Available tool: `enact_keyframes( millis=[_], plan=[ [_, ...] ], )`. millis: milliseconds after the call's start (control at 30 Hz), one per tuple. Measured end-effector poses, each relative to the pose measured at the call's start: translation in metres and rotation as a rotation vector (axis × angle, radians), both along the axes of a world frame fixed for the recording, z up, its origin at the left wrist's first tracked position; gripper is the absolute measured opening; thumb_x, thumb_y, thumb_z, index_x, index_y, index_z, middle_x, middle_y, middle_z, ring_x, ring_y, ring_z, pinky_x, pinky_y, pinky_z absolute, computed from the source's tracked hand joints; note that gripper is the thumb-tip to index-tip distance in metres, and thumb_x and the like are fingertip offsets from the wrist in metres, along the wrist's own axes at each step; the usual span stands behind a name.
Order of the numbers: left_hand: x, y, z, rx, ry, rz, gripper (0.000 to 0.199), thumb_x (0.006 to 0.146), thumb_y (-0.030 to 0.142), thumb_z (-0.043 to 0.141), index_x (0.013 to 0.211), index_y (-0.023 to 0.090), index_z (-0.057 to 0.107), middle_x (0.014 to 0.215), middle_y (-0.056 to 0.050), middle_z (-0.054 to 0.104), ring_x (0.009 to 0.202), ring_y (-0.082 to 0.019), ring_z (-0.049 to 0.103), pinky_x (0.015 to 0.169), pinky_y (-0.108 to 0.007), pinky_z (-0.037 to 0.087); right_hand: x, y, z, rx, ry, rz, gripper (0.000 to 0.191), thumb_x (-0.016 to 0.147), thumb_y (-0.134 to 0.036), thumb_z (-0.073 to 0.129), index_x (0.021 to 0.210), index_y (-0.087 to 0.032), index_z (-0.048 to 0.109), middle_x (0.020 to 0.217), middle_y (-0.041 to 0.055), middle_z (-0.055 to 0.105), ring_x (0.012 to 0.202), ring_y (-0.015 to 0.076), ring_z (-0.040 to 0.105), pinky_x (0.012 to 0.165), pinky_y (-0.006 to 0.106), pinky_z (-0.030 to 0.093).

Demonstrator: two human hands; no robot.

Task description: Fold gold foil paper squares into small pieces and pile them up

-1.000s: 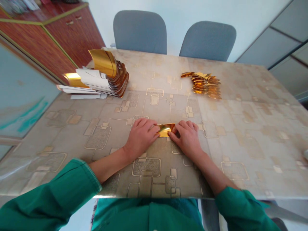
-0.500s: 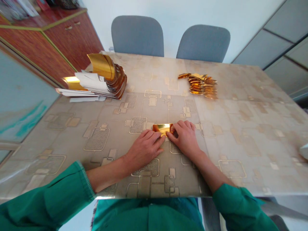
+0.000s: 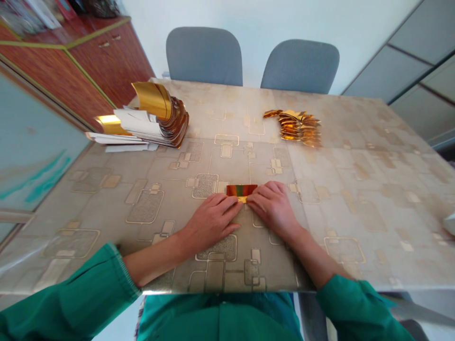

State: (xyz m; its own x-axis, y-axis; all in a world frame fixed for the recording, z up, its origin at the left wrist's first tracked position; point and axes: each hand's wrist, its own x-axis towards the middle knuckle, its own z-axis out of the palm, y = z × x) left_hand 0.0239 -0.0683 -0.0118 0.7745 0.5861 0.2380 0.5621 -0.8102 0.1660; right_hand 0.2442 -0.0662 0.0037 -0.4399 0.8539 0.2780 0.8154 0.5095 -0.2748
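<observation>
A small sheet of shiny gold foil paper point(image 3: 241, 190) lies on the table in front of me, its near edge turned up in a bright narrow fold. The fingers of my left hand point(image 3: 213, 218) are closed on the left part of that near edge. From the other side, my right hand point(image 3: 273, 208) pinches the right part, covering the corner. Both sets of fingertips nearly meet at the fold, and the thumbs are partly hidden.
At the back left stands a curled stack of gold and white paper sheets point(image 3: 142, 123). A pile of folded gold pieces point(image 3: 300, 128) lies at the back right. Two grey chairs point(image 3: 204, 57) face me across the patterned table point(image 3: 355, 189), and a wooden cabinet point(image 3: 110, 61) adjoins its left.
The gold paper's near edge has been folded over further, so less of the sheet shows and its surface looks darker red-brown. The right fingers have moved closer to the fold.
</observation>
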Motion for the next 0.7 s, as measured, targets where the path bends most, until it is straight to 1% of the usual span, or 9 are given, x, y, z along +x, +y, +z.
enact_keyframes(
  millis=[67, 133, 200, 333, 500, 600, 700],
  plan=[
    [0.000, 0.001, 0.001, -0.010, 0.003, -0.003, 0.048, 0.091, 0.041, 0.065, 0.129, 0.013, 0.057, 0.121, -0.013, 0.061, 0.107, -0.029, 0.055, 0.094, -0.044, 0.046, -0.008, -0.002, -0.001, -0.037, -0.009, 0.051, 0.028, 0.102, -0.033, 0.047, 0.086, -0.023, 0.067, 0.082, 0.0025, 0.067, 0.084, 0.0196, 0.054, 0.083, 0.034, 0.033],
    [-0.001, 0.002, 0.002, -0.016, 0.005, -0.003, 0.047, 0.091, 0.042, 0.065, 0.128, 0.014, 0.058, 0.120, -0.013, 0.061, 0.107, -0.029, 0.055, 0.093, -0.044, 0.046, -0.016, -0.002, -0.005, -0.065, -0.030, -0.021, 0.024, 0.101, -0.028, 0.046, 0.088, -0.021, 0.065, 0.085, 0.0041, 0.068, 0.084, 0.0201, 0.054, 0.078, 0.033, 0.032],
    [-0.002, 0.003, 0.003, -0.019, 0.006, 0.004, 0.048, 0.091, 0.041, 0.065, 0.129, 0.014, 0.057, 0.121, -0.012, 0.061, 0.107, -0.029, 0.055, 0.094, -0.044, 0.045, -0.021, -0.001, -0.009, -0.072, -0.051, -0.093, 0.017, 0.098, -0.024, 0.050, 0.089, -0.020, 0.063, 0.088, 0.0048, 0.069, 0.086, 0.0212, 0.055, 0.077, 0.034, 0.030],
    [-0.006, 0.003, 0.005, -0.016, -0.011, 0.017, 0.045, 0.092, 0.039, 0.063, 0.130, 0.015, 0.058, 0.123, -0.011, 0.063, 0.109, -0.028, 0.055, 0.097, -0.044, 0.043, -0.022, 0.000, -0.011, -0.081, -0.050, -0.177, 0.007, 0.093, -0.022, 0.057, 0.088, -0.020, 0.060, 0.086, 0.0022, 0.070, 0.084, 0.0215, 0.055, 0.076, 0.035, 0.027],
    [-0.016, 0.001, 0.004, 0.067, -0.034, 0.070, 0.029, 0.098, 0.034, 0.054, 0.121, 0.020, 0.065, 0.122, -0.007, 0.066, 0.109, -0.025, 0.058, 0.104, -0.047, 0.037, -0.020, -0.001, -0.007, -0.129, -0.024, -0.244, 0.003, 0.089, -0.021, 0.060, 0.086, -0.021, 0.061, 0.082, -0.0003, 0.071, 0.081, 0.0204, 0.055, 0.076, 0.035, 0.025],
    [-0.022, -0.001, 0.002, 0.124, -0.042, 0.082, 0.028, 0.099, 0.033, 0.053, 0.121, 0.021, 0.066, 0.124, -0.005, 0.067, 0.110, -0.024, 0.058, 0.108, -0.047, 0.033, -0.018, -0.002, -0.007, -0.121, -0.019, -0.278, 0.005, 0.088, -0.019, 0.060, 0.084, -0.021, 0.062, 0.080, -0.0008, 0.071, 0.081, 0.0200, 0.055, 0.076, 0.035, 0.024],
    [-0.022, -0.002, 0.003, 0.168, -0.055, 0.086, 0.026, 0.099, 0.030, 0.053, 0.119, 0.020, 0.067, 0.124, -0.005, 0.068, 0.108, -0.024, 0.059, 0.108, -0.046, 0.034, -0.017, -0.002, -0.008, -0.097, -0.022, -0.296, 0.008, 0.088, -0.017, 0.058, 0.083, -0.021, 0.062, 0.078, -0.0005, 0.071, 0.080, 0.0196, 0.055, 0.076, 0.034, 0.024]
  ],
)
